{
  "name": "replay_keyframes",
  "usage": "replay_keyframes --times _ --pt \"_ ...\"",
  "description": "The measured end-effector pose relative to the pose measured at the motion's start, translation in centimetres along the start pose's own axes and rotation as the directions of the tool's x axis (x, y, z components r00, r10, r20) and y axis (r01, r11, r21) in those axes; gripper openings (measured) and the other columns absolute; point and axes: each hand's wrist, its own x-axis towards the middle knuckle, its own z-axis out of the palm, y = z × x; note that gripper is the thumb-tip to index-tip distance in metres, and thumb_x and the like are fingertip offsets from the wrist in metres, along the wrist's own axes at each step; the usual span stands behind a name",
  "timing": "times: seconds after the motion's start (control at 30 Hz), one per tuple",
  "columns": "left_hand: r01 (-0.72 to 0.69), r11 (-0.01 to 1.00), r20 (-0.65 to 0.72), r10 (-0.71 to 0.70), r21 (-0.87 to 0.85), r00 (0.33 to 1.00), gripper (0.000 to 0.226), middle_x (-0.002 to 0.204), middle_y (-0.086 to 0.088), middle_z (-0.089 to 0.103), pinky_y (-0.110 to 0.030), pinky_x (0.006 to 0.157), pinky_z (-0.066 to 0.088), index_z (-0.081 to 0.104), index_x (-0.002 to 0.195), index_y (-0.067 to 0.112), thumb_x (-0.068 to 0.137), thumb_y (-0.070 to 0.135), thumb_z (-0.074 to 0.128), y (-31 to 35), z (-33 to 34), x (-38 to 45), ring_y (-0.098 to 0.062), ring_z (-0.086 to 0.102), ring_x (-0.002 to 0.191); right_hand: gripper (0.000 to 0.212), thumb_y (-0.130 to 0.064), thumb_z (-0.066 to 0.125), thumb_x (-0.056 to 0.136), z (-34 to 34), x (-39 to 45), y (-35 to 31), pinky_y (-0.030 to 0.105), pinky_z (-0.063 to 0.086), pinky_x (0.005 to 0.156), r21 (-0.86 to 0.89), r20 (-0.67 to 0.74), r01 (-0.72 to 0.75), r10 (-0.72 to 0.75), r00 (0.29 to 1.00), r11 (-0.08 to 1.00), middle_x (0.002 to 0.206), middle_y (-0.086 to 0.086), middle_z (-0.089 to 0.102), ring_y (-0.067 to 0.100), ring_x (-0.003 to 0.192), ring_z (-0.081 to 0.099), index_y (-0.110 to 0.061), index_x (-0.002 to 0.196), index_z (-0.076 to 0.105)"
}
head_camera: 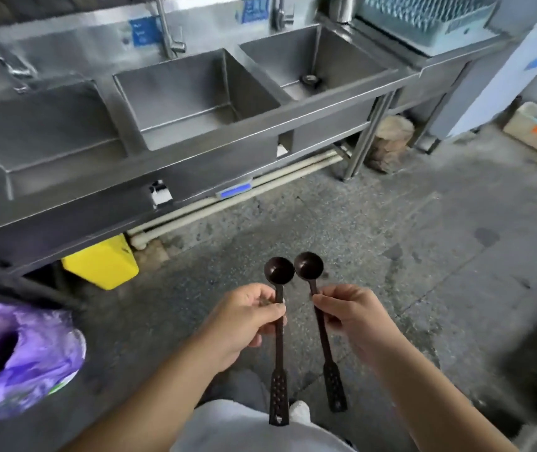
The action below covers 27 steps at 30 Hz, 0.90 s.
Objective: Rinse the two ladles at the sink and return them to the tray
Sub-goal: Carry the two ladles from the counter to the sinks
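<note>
a worn grey concrete floor (374, 230) fills most of my view, and across the top runs a long stainless sink unit (215, 151) with three basins side by side, each under its own tap; the middle basin (195, 102) sits most squarely ahead of me, which i judge makes it the natural one to use. a yellow bin (101, 261) is tucked under the unit's front edge, and a container lined with a purple bag (22, 357) stands at my left. i have one dark ladle in each hand, both out over the floor and well short of the sink. my left hand (244, 324) is closed around the upper stem of the left ladle (279, 324), thumb and fingers pinching it not far below the bowl, and my right hand (355, 321) grips the right ladle (321, 324) the same way. the two bowls point forward and up, just beside each other and nearly touching, while the perforated handle ends hang back toward my body. holding high on the stems keeps the bowls steady and leading, so i'd say they are ready to go straight under running water. neither looks wet, though i can't be sure, so i judge the rinse not yet begun. no tray shows anywhere in view, so where they go back to i cannot tell.
</note>
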Motion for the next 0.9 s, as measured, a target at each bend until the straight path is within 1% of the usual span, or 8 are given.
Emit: replay_keyframes --times 0.1,0.23,0.37,0.47,0.5,0.63,0.77,0.9 --pt "-0.006 0.998 -0.063 0.002 -0.065 0.998 0.009 0.073 -0.002 0.075 -0.017 0.039 0.034 0.067 0.08 0.017 0.088 0.013 0.066 1.9 -1.6 3.3 -0.014 0.064 0.065 0.019 0.0 0.065 0.089 0.4 4.9 -2.8 0.019 0.035 0.047 -0.055 0.083 -0.015 0.02 0.996 0.998 0.058 0.004 0.053 0.01 0.049 0.045 -0.006 0.072 0.07" --pt "-0.02 0.992 -0.146 0.002 -0.126 0.989 0.016 0.074 -0.003 0.076 -0.017 0.038 0.034 0.068 0.074 0.022 0.088 0.014 0.067 4.3 -5.0 8.5 -0.011 0.064 0.06 0.016 -0.002 0.065 0.089 2.4 12.1 -5.9 0.017 0.037 0.048 -0.094 0.18 -0.031 0.048 0.982 0.995 0.06 0.003 0.056 0.008 0.05 0.047 -0.006 0.075 0.072" --pt "-0.052 0.987 -0.193 0.022 -0.153 0.981 0.012 0.077 -0.005 0.077 -0.018 0.039 0.038 0.072 0.076 0.024 0.086 0.017 0.069 7.5 -10.5 14.8 -0.01 0.067 0.061 0.021 -0.002 0.066 0.089 5.6 20.6 -9.8 0.016 0.04 0.048 -0.126 0.217 -0.018 0.045 0.975 0.992 0.059 0.001 0.06 0.008 0.049 0.05 -0.011 0.072 0.074" --pt "-0.076 0.985 -0.218 0.041 -0.153 0.975 0.01 0.079 -0.006 0.077 -0.018 0.039 0.04 0.072 0.078 0.025 0.084 0.018 0.07 10.5 -14.6 18.8 -0.008 0.066 0.058 0.012 -0.005 0.068 0.088 8.2 26.0 -13.1 0.021 0.04 0.054 -0.167 0.252 -0.01 0.052 0.966 0.986 0.06 0.002 0.058 0.01 0.053 0.049 -0.004 0.078 0.074" --pt "-0.088 0.984 -0.224 0.052 -0.152 0.973 0.009 0.079 -0.006 0.077 -0.019 0.039 0.04 0.073 0.078 0.025 0.084 0.018 0.07 11.7 -15.9 19.9 -0.008 0.066 0.057 0.012 -0.007 0.068 0.088 9.1 27.6 -14.2 0.023 0.04 0.056 -0.169 0.269 -0.006 0.052 0.962 0.986 0.06 0.001 0.059 0.011 0.055 0.05 -0.004 0.079 0.075" --pt "-0.108 0.984 -0.28 0.064 -0.143 0.958 0.01 0.075 -0.006 0.077 -0.018 0.037 0.039 0.072 0.078 0.02 0.085 0.013 0.069 15.7 -20.5 24.3 -0.008 0.065 0.053 0.014 -0.008 0.068 0.089 12.2 33.9 -18.4 0.018 0.04 0.051 -0.202 0.317 0.03 0.037 0.948 0.979 0.059 -0.001 0.061 0.008 0.052 0.05 -0.011 0.078 0.077" --pt "-0.1 0.979 -0.311 0.041 -0.176 0.95 0.018 0.075 -0.004 0.077 -0.017 0.038 0.039 0.072 0.072 0.027 0.085 0.015 0.068 18.8 -23.8 28.8 -0.007 0.061 0.052 0.016 -0.005 0.068 0.088 14.5 40.0 -21.6 0.017 0.039 0.049 -0.182 0.353 0.023 0.044 0.935 0.983 0.058 -0.001 0.06 0.008 0.05 0.05 -0.01 0.076 0.076" --pt "-0.077 0.972 -0.331 -0.001 -0.223 0.944 0.01 0.072 -0.004 0.076 -0.017 0.039 0.038 0.069 0.079 0.017 0.086 0.011 0.066 21.6 -26.1 34.3 -0.006 0.062 0.051 0.021 0.0 0.066 0.088 16.2 46.8 -24.4 0.016 0.04 0.044 -0.143 0.365 -0.024 0.075 0.928 0.989 0.055 0.001 0.06 0.008 0.046 0.051 -0.01 0.071 0.074"
